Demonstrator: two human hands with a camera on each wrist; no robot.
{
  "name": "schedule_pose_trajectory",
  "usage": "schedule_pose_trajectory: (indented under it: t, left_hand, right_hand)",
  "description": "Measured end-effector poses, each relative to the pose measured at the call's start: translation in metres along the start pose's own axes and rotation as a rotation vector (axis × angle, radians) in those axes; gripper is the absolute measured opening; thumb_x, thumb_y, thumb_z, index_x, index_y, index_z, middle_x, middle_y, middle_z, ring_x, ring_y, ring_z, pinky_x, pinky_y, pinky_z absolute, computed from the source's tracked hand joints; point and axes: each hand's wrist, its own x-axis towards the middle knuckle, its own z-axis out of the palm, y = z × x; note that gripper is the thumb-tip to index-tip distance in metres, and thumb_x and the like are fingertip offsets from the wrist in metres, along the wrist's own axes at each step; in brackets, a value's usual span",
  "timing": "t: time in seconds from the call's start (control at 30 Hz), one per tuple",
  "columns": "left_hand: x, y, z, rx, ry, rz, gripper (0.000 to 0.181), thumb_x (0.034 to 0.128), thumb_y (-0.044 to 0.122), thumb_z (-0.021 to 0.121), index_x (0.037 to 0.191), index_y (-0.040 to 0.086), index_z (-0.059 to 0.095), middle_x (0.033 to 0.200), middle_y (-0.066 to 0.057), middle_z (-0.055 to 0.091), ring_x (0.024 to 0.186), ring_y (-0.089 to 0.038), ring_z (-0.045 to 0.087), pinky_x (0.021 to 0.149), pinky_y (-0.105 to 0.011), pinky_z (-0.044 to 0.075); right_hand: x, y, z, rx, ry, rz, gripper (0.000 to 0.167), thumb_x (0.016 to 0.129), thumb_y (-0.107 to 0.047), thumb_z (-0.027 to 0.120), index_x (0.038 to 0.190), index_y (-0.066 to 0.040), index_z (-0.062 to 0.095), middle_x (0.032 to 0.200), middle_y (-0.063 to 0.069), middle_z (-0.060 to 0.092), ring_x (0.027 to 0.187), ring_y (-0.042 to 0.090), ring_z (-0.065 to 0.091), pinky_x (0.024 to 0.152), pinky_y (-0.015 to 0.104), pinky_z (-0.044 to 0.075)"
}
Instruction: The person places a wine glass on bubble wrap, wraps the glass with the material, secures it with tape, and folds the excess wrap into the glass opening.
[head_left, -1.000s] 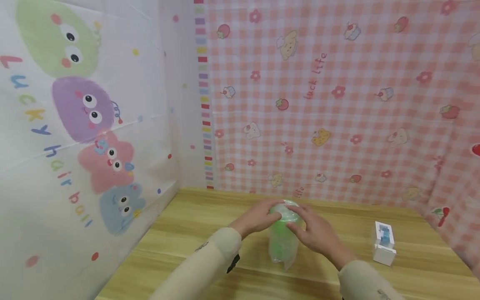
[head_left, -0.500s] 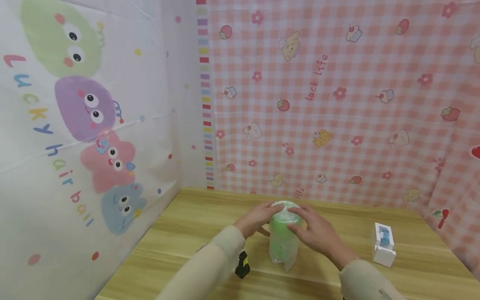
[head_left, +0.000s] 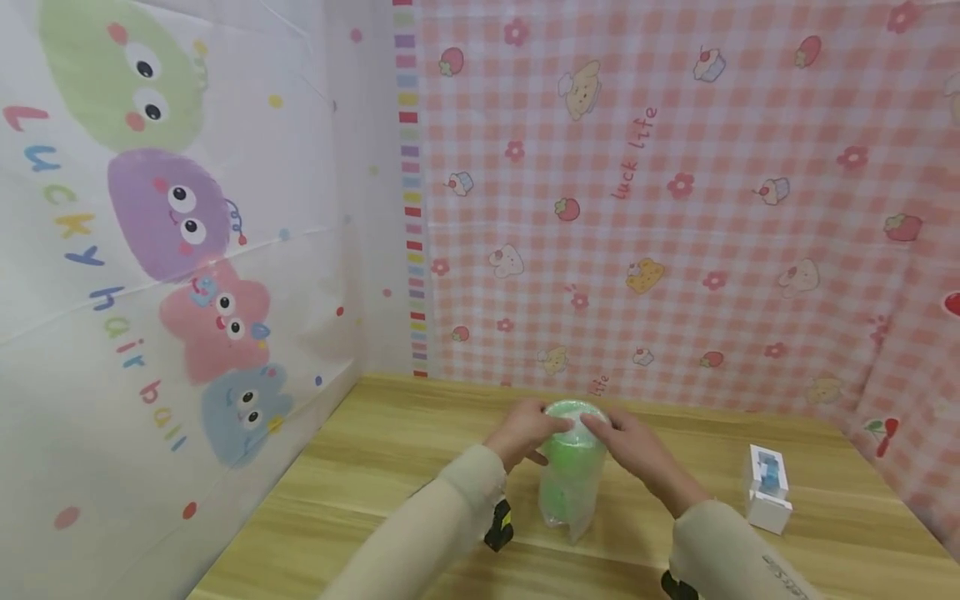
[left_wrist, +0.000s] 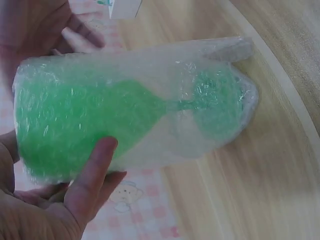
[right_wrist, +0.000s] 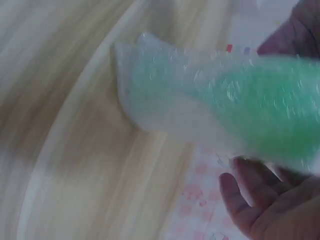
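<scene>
A green stemmed goblet (head_left: 567, 479) in clear bubble wrap stands upright on the table, bowl up. In the left wrist view the wrapped goblet (left_wrist: 125, 107) lies sideways across the picture, its stem and foot showing through. My left hand (head_left: 522, 433) holds the upper left side, thumb over the rim and a finger along the bowl. From the other side my right hand (head_left: 637, 450) reaches to the rim, its thumb on the wrapped top. Several fingers of the right hand (right_wrist: 265, 200) stand slightly off the wrap in the right wrist view; its thumb contact is hidden there.
A small white box (head_left: 768, 487) with a blue item in its window stands to the right on the wood-patterned table (head_left: 390, 433). Behind the table hangs a pink checked cloth (head_left: 645, 233). A white printed sheet (head_left: 300, 250) closes off the left side.
My left hand has shifted right and its fingers have moved down the goblet's side. The right hand has risen slightly, with its thumb nearer the rim's middle. The goblet stays in place.
</scene>
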Motion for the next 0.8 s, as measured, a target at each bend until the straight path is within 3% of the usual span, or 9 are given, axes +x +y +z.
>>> schedule_pose_trajectory:
  t: [0.13, 0.33, 0.47, 0.8]
  left_hand:
    - [0.002, 0.001, 0.003, 0.016, 0.031, -0.024, 0.042, 0.0911, 0.021, 0.072, 0.123, -0.004, 0.059, 0.108, -0.012, 0.064, 0.098, -0.033, 0.064, 0.065, -0.048, 0.059]
    - [0.006, 0.0, 0.004, -0.038, 0.025, -0.09, 0.052, 0.09, 0.015, 0.07, 0.134, -0.005, 0.051, 0.119, -0.018, 0.059, 0.109, -0.041, 0.059, 0.067, -0.053, 0.058]
    - [0.011, -0.001, 0.008, -0.04, 0.049, -0.098, 0.047, 0.0875, 0.01, 0.07, 0.129, -0.005, 0.054, 0.115, -0.017, 0.059, 0.104, -0.039, 0.06, 0.064, -0.052, 0.059]
    - [0.016, 0.0, 0.019, 0.1, 0.17, -0.093, 0.056, 0.0823, 0.003, 0.07, 0.135, -0.004, 0.052, 0.118, -0.021, 0.059, 0.086, -0.033, 0.062, 0.053, -0.041, 0.058]
  right_hand:
    - [0.005, -0.005, 0.005, 0.046, 0.036, 0.099, 0.056, 0.098, -0.046, 0.057, 0.126, 0.004, 0.06, 0.114, 0.016, 0.065, 0.101, 0.029, 0.061, 0.078, 0.048, 0.056]
    - [0.01, -0.012, 0.011, 0.048, 0.091, 0.136, 0.049, 0.096, -0.031, 0.062, 0.123, 0.009, 0.059, 0.11, 0.02, 0.064, 0.093, 0.03, 0.064, 0.077, 0.047, 0.058]
    - [0.012, -0.015, 0.012, -0.013, 0.125, 0.181, 0.046, 0.094, -0.026, 0.063, 0.121, 0.011, 0.058, 0.109, 0.023, 0.064, 0.089, 0.031, 0.064, 0.075, 0.044, 0.058]
    - [0.013, -0.017, 0.015, -0.1, 0.186, 0.219, 0.041, 0.09, -0.021, 0.063, 0.117, 0.009, 0.058, 0.105, 0.023, 0.063, 0.084, 0.032, 0.062, 0.064, 0.037, 0.056]
